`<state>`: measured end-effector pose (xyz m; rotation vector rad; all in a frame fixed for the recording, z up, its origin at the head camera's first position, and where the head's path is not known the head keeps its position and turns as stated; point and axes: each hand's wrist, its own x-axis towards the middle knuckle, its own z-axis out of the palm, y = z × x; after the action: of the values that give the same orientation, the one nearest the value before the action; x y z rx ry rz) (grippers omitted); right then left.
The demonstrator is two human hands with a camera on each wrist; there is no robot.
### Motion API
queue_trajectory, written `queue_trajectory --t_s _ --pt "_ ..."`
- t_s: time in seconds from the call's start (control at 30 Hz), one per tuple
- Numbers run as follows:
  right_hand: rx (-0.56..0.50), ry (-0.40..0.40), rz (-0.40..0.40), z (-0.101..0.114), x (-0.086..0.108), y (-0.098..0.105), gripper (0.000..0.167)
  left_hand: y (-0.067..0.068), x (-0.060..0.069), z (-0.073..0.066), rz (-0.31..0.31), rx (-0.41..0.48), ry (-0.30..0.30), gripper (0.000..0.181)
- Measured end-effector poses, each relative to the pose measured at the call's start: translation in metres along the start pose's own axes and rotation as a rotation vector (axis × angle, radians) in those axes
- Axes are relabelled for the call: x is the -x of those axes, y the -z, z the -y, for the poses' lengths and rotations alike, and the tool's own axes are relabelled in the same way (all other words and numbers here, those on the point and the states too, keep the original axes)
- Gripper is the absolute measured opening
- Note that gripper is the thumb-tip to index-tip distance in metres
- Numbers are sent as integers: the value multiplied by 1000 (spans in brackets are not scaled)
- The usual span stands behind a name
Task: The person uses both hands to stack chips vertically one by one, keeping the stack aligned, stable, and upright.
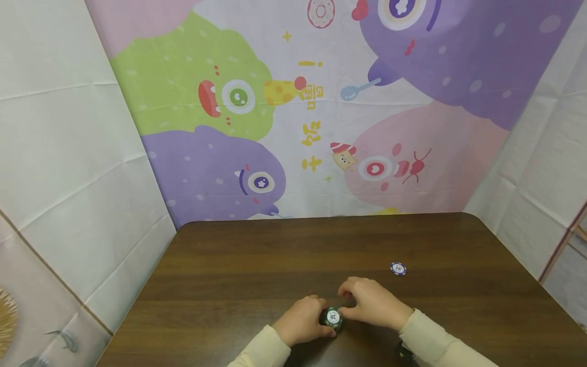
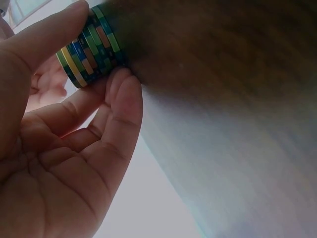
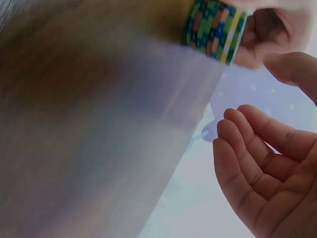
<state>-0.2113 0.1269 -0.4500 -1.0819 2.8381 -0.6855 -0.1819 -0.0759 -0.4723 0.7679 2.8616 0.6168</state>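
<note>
A short stack of poker chips (image 1: 333,317) stands on the table, with a dark green chip marked 20 on top. My left hand (image 1: 302,321) holds the stack from its left side. The thumb (image 2: 54,32) and bent fingers (image 2: 124,94) lie on opposite sides of it in the left wrist view. Mostly green edges show there, plus blue, tan and one yellow band. Just right of the stack is my right hand (image 1: 373,303), its fingers (image 3: 242,163) gently curved and the thumb apart, with nothing between them. In the right wrist view a gap separates these fingers from the stack (image 3: 213,29).
A single blue-and-white chip (image 1: 398,268) marked 10 lies flat beyond my right hand. Something dark (image 1: 404,352) with light marks is partly hidden beneath the right sleeve. The brown wooden table (image 1: 257,255) ends at a cartoon-printed cloth (image 1: 312,193) at the back.
</note>
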Motion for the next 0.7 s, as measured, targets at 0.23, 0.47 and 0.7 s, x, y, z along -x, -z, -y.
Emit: queue_trajectory --t_s 0.23,0.47,0.7 --pt "5 -47 -76 -13 3 12 31 0 0 0 -5 -10 -3 36" --pt "0 -170 -111 -33 6 22 32 -1 0 0 -18 -36 -10 37" --pt "59 -250 -159 -62 11 32 35 0 0 0 -17 -44 -9 38"
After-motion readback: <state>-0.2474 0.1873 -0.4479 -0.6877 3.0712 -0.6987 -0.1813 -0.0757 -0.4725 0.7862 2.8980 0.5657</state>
